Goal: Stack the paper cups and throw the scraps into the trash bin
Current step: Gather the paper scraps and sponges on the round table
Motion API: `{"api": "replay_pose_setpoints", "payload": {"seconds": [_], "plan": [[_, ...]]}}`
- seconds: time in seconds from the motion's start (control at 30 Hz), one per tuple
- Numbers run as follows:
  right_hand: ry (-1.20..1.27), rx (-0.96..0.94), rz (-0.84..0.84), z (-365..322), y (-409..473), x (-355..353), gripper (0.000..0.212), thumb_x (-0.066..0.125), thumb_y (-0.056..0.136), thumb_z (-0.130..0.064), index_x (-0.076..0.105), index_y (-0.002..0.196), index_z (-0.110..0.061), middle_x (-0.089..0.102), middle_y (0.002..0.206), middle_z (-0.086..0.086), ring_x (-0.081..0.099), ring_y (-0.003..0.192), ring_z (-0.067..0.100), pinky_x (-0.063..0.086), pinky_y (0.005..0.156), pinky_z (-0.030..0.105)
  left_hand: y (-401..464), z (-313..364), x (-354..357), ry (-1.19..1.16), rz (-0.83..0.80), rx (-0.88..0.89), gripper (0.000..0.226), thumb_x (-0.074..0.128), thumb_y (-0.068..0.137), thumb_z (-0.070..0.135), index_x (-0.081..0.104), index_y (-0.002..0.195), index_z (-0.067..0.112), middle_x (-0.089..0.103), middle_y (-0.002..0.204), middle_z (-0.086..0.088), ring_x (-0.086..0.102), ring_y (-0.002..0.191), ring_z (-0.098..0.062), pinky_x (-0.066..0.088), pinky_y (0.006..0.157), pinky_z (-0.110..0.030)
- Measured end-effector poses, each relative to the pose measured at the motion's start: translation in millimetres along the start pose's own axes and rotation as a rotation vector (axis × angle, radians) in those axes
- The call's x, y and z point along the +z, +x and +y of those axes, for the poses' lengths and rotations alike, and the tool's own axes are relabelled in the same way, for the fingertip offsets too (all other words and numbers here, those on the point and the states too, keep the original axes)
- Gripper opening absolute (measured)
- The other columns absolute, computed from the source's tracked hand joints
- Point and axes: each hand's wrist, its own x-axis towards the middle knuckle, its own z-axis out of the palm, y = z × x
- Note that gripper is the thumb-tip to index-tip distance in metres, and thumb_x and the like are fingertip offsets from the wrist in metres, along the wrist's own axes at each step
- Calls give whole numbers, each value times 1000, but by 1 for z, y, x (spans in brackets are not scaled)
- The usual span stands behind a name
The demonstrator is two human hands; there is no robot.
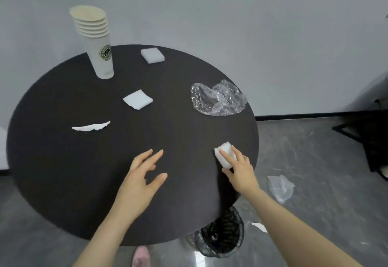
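At the near right edge of the round dark table point(63, 161), the person's right hand point(239, 170) has its fingers and thumb around a white foam block point(227, 151), holding it at the tabletop. The left hand point(140, 180) hovers over the middle of the near side, fingers spread and relaxed, holding nothing. The paper cups point(95, 37) stand nested in one tall stack at the far left of the table. Scraps lie scattered on the top: a foam square point(152, 55) at the far edge, another foam piece point(138, 99) near the centre, a torn paper strip point(91, 126) to the left, and crumpled clear plastic point(218, 98) on the right. The trash bin point(220, 233), lined with a dark bag, sits on the floor under the table's near right rim, almost beneath the right forearm. A piece of clear plastic point(280, 184) and a white scrap point(260, 226) lie on the floor beside it.
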Motion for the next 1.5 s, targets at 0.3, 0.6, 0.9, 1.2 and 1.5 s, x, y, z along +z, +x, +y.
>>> {"api": "replay_pose_setpoints", "payload": {"seconds": [0.3,0.6,0.9,1.2,1.5], "plan": [[521,-205,10,-57,28,-21,65,65,91,-17,38,130,-60,28,150,-17,27,137,16,29,112,34,34,-1,-37,17,94,-23,52,65,88,26,45,121,60,29,133,41,50,112,9,44,98,-30],[533,-447,-65,-161,75,-17,67,68,89,-16,39,131,-58,20,146,-35,20,128,-18,27,112,28,65,-40,-117,124,412,-100,50,68,85,23,52,130,39,41,135,23,43,125,-2,36,101,-26],[412,-541,-90,-227,107,11,69,67,89,-18,32,137,-53,15,149,-32,21,133,-5,18,113,30,123,-80,-153,433,454,-157,47,70,81,38,56,127,39,37,147,12,13,144,-10,-2,116,-43],[228,-513,-94,-228,124,10,71,64,91,-23,19,137,-55,11,149,-29,19,132,-4,6,101,15,151,-102,-133,479,514,-174,21,77,72,37,71,92,38,41,144,14,10,144,-7,-22,111,-36],[186,-472,-40,-208,118,-1,77,66,90,-23,15,141,-50,11,148,-27,26,135,5,6,101,16,149,-92,-116,380,624,-127,3,75,76,31,73,75,33,61,116,18,42,128,-7,-7,115,-37]]}}
